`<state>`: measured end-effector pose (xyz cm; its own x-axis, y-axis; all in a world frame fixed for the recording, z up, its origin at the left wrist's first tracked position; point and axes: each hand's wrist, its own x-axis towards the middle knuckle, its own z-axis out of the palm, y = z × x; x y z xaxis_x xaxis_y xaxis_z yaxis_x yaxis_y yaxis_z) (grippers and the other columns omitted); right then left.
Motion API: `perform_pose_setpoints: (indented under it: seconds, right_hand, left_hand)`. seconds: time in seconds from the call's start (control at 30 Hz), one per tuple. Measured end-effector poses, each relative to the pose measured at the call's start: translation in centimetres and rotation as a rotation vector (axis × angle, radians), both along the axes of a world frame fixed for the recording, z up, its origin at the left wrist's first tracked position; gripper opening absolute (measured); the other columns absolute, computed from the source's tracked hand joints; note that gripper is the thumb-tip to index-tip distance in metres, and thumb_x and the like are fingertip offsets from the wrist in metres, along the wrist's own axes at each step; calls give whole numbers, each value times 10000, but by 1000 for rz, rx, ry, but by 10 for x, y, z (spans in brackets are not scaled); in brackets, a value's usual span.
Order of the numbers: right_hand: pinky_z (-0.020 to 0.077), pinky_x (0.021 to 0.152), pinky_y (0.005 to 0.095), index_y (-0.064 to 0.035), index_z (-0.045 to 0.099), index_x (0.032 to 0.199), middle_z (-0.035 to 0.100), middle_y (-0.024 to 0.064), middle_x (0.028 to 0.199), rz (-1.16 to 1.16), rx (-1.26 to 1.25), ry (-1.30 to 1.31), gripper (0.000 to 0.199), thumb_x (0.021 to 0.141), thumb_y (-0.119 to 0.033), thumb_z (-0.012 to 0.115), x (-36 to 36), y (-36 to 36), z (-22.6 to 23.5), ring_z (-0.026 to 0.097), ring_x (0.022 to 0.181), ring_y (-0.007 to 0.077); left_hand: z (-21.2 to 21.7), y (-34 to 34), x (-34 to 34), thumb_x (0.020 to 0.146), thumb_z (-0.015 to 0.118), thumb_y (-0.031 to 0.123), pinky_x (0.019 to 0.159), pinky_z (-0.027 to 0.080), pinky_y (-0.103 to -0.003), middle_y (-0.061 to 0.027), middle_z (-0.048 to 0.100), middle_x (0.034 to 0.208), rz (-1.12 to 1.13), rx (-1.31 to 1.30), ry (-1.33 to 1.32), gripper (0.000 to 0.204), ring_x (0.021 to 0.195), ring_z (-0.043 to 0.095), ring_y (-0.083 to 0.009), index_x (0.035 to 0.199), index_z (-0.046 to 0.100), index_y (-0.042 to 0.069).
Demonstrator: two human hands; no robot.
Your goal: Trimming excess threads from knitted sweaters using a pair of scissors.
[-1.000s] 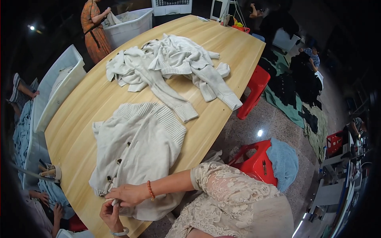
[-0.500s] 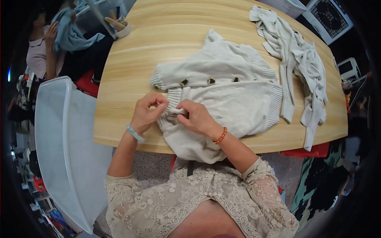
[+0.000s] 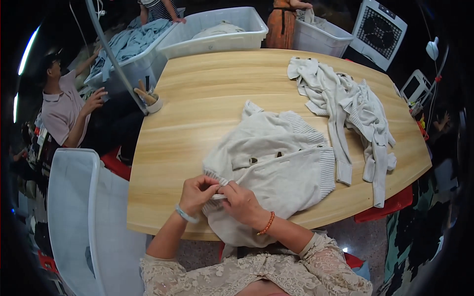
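Observation:
A cream knitted cardigan [image 3: 276, 133] with dark buttons and ribbed edges lies spread on the wooden table, its lower part hanging over the near edge. My left hand [image 3: 197, 193], with a pale bangle at the wrist, pinches the ribbed edge at the cardigan's near left corner. Right beside it, my right hand [image 3: 243, 203], wearing an orange bead bracelet, has its fingers closed on the same edge. Their fingertips almost meet, and a small fold of knit shows between them. Exactly what the fingertips grip is partly hidden.
More cream knitwear [image 3: 345, 103] lies heaped on the table's right side [image 3: 410, 167]. A cup of tools [image 3: 152, 102] stands at the far left edge by a metal pole. White bins [image 3: 217, 39] line the far side; another bin [image 3: 94, 197] is at left. Co-workers [image 3: 64, 98] are nearby.
The view has lifted, showing more bins and people. My left hand has come down onto the ribbed edge beside my right. The cardigan's buttoned front has shifted. The seated co-worker no longer holds up the blue cloth.

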<state>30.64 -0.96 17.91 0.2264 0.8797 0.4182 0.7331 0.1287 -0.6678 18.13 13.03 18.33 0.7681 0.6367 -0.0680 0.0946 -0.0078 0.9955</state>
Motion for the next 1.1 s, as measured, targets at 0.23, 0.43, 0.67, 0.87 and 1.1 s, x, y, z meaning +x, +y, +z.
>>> perform_pose_setpoints:
  seconds: [0.23,0.43,0.67,0.87,1.1]
  right_hand:
    - [525,667,390,-23,521,1173,582,146,941,-86,47,-54,460,753,-81,701,0,-5,3,636,786,319]
    - [530,693,405,-17,528,1164,575,159,964,-23,6,-78,464,758,-130,723,11,-8,2,636,813,335]
    - [527,732,417,-30,556,1160,594,171,952,85,-46,135,435,754,-97,697,20,-7,-10,629,847,354]
    - [500,730,405,-46,599,1161,594,171,905,135,-60,212,393,769,-19,609,21,-12,-9,608,829,354]
    - [479,620,380,-40,660,1024,585,139,809,141,1,182,277,753,16,641,27,-11,1,610,718,323]
  left_hand:
    - [-12,-3,-6,851,726,32,638,502,-217,-48,711,854,28,-307,-40,101,727,640,-92,943,699,0]
    - [6,-9,-6,835,734,18,774,517,-243,-58,699,949,-62,-364,-58,237,824,633,-104,1064,691,-24]
    - [-4,-30,-14,792,603,-80,758,504,-276,-114,650,949,-49,559,-31,349,869,642,-204,1116,679,22]
    - [-12,-40,-17,813,591,-59,720,504,-283,-124,660,895,61,575,-44,258,829,647,-225,1036,695,21]
    - [-18,-26,-17,887,587,-6,731,479,-208,10,673,892,5,101,18,156,800,581,-51,1006,688,-12]
